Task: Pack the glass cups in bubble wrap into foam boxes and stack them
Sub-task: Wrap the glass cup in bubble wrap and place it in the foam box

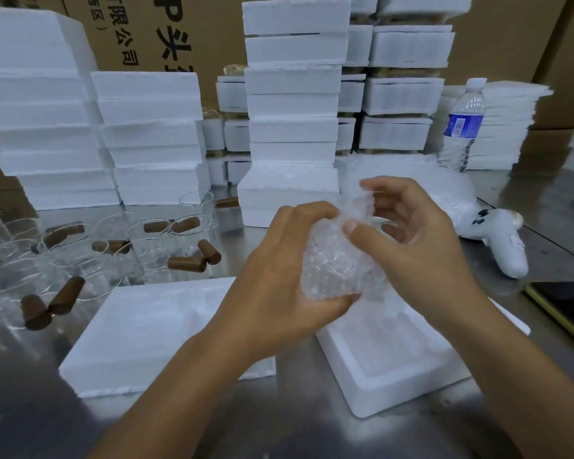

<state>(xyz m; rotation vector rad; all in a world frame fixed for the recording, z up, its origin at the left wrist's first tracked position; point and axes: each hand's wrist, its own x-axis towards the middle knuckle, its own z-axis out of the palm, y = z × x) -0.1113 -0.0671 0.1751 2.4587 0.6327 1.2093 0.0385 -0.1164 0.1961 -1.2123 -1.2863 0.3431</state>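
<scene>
My left hand (285,260) grips a glass cup wrapped in bubble wrap (337,263) above the table's middle. My right hand (408,226) pinches the wrap's loose top edge, thumb and fingers curled round it. Under the hands lie two open foam box halves: one (140,329) at the left with a round recess, one (388,356) at the right. Several bare glass cups (146,250) with brown wooden handles (186,263) stand at the left. A pile of bubble wrap (434,183) lies behind my right hand.
Tall stacks of closed foam boxes (292,94) fill the back of the steel table, before cardboard cartons. A water bottle (463,124) stands at the right rear. A white controller (501,240) and a dark phone (567,306) lie at the right.
</scene>
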